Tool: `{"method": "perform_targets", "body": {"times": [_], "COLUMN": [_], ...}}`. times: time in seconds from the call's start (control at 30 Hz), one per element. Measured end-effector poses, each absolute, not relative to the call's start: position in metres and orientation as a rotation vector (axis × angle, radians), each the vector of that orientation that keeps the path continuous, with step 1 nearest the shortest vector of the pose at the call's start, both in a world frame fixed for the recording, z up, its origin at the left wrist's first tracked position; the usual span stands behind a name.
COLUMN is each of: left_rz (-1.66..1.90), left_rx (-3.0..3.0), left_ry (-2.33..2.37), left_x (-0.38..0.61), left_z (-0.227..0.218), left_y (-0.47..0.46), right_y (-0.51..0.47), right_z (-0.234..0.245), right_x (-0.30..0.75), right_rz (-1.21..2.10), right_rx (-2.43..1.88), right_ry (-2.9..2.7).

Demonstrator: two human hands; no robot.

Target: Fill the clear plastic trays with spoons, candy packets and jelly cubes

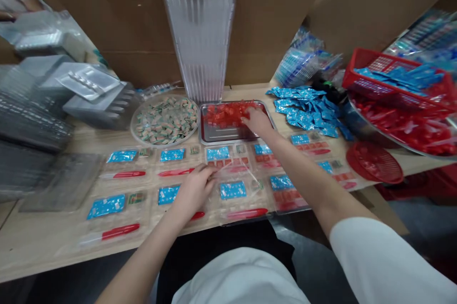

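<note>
Clear plastic blister trays [178,185] lie in two rows along the table's front, each with a blue packet and a red pen-like stick. My left hand [194,187] rests on a tray in the middle, fingers curled and pinched at its right edge near small red pieces. My right hand [257,120] reaches into a metal tray [214,135] of small red packets, fingers curled down among them; what they grip is hidden. A round clear dish [164,120] of green and pink packets sits left of the metal tray.
A tall stack of clear trays [200,27] stands against the cardboard wall behind. Blue packets [307,108] are heaped at right, beside red baskets [392,80] with red and blue items. A red round basket [374,163] sits at the right edge. More blister trays pile up at left [53,104].
</note>
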State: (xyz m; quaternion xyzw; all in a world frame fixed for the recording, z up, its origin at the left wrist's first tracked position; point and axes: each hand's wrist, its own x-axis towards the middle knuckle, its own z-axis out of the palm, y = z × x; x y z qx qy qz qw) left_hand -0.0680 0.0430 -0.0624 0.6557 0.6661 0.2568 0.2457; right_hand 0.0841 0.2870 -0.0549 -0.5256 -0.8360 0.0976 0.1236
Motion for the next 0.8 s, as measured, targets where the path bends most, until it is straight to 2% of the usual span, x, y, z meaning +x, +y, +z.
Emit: {"method": "perform_targets", "body": {"times": [0.2,0.33,0.43,0.53,0.6,0.67,0.8], "left_rz": [0.654,0.740,0.891,0.769,0.660,0.605,0.588], "left_rx": [1.901,2.026,2.097,2.277,2.378,2.411,2.387], "left_ry": [1.799,1.883,2.028,1.899,1.803,1.768,1.770], "left_x": [-0.069,-0.059,-0.040,-0.024,-0.022,-0.024,-0.025], "left_z": [-0.061,-0.054,-0.053,-0.060,-0.065,-0.068,-0.070], "left_y": [0.046,0.043,0.018,-0.011,-0.022,-0.025,-0.024], "right_y": [0.282,0.278,0.266,0.234,0.206,0.179,0.143], "right_z": [-0.063,-0.060,-0.051,-0.043,-0.037,-0.032,-0.023], "right_x": [0.070,0.075,0.083,0.105,0.126,0.146,0.165], "right_rz": [0.209,0.328,0.753,1.416,1.580,1.408,0.745], "right_rx": [-1.497,-1.328,-1.253,-1.114,-1.074,-1.119,-1.077], "right_ry": [-2.467,-2.372,-2.131,-1.912,-1.915,-2.109,-2.702]}}
